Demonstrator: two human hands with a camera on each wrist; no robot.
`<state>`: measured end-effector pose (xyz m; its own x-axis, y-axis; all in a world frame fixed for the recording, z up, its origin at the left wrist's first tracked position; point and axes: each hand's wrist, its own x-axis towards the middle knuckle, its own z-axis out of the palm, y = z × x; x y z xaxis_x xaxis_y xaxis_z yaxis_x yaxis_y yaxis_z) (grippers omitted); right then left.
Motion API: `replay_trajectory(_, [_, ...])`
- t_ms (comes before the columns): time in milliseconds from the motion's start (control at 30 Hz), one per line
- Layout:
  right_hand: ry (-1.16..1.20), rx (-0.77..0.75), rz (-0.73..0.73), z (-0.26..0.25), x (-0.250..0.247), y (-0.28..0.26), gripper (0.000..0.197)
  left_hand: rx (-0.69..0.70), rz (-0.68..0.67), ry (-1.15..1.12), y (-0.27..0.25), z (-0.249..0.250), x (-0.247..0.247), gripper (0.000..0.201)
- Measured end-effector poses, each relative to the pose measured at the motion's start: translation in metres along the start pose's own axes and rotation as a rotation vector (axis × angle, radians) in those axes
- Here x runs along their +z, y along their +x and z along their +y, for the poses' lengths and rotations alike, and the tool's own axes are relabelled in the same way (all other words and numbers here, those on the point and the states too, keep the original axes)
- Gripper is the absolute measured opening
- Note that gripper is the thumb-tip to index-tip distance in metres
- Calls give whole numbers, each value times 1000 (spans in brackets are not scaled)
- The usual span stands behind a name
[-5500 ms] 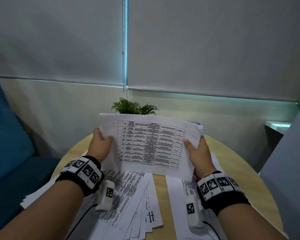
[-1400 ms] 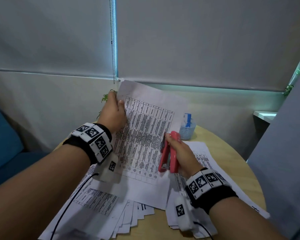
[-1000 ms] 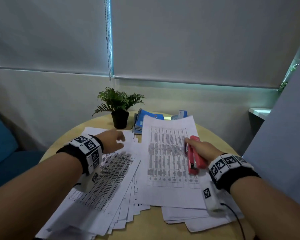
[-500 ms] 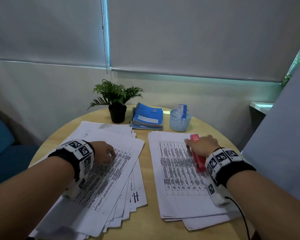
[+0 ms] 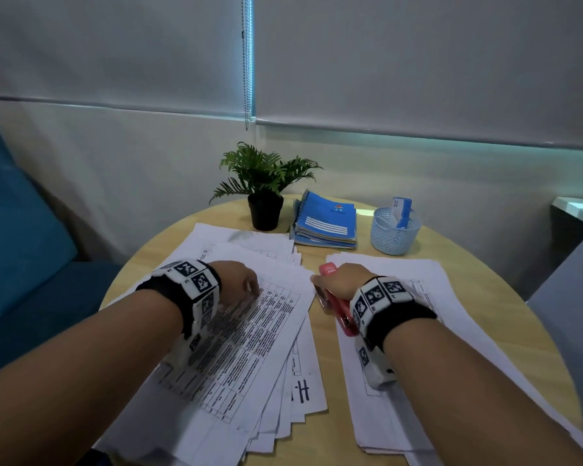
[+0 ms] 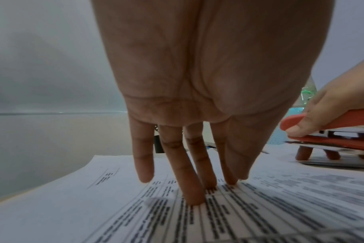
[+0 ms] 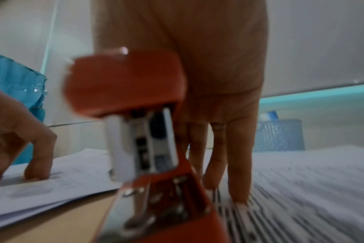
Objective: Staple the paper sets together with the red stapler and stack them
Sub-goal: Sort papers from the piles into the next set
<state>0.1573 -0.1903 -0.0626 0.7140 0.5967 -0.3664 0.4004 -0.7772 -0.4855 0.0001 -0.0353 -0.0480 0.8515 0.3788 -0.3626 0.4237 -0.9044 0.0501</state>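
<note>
Gripping the red stapler [image 5: 334,302], the right hand [image 5: 345,284] is held over the stapled stack [image 5: 428,284]; straightened left fingers [image 6: 190,185] are pressed on loose printed sheets [image 5: 249,334].

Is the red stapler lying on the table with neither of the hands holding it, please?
No, the right hand grips the red stapler between the two paper piles.

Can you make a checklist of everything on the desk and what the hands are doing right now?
Surface: round wooden table.
Job's things: fanned paper pile left; neater paper stack right; red stapler.
Clutter: potted plant, blue notebooks, mesh cup.
Grips: left hand presses fingertips on the pile; right hand holds the stapler.
Cables: nothing seen.
Surroundings: roller blinds, blue seat.
</note>
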Motion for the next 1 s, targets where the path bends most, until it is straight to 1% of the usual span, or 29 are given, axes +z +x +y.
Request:
replay_trajectory(67, [-47, 8, 25, -1, 1, 3, 37, 0, 23, -10, 8, -4, -3, 36])
replay_trajectory(100, [-51, 3, 35, -1, 2, 2, 33, -5, 40, -16, 12, -6, -4, 37])
replay_trajectory(233, [-54, -12, 43, 0, 4, 1, 35, -57, 100, 51, 30, -11, -8, 41])
replay_trajectory(333, [-52, 11, 39, 2, 1, 1, 35, -76, 167, 132, 43, -13, -12, 46])
replay_trajectory(367, [-68, 17, 35, 3, 0, 1, 35, -83, 168, 159, 46, -14, -13, 48])
replay_trajectory(400, [-106, 12, 27, 3, -1, 3, 36, -85, 163, 179, 50, -15, -13, 50])
replay_trajectory(500, [-214, 8, 21, 0, -3, -1, 48, -114, 180, 200, 58, -17, -13, 54])
replay_trajectory(533, [-212, 11, 19, 0, -4, -1, 50, -120, 183, 214, 60, -18, -14, 57])
replay_trajectory(633, [-223, 11, 0, -1, -4, -2, 54, -160, 146, 288, 63, -22, -18, 75])
replay_trajectory(700, [-234, 12, -11, 1, -4, 0, 57, -188, 155, 296, 63, -25, -20, 79])
replay_trajectory(800, [-242, 12, -32, 2, -4, 2, 61, -210, 212, 320, 59, -24, -20, 68])
replay_trajectory(933, [-324, 7, -44, 3, -1, -3, 70, -204, 280, 267, 44, -22, -29, 34])
replay_trajectory(967, [-313, -4, -58, 5, -1, -6, 71, -199, 284, 236, 40, -22, -32, 27])
replay_trajectory(1000, [-242, -26, -92, 7, -2, -9, 70, -192, 290, 203, 35, -23, -36, 19])
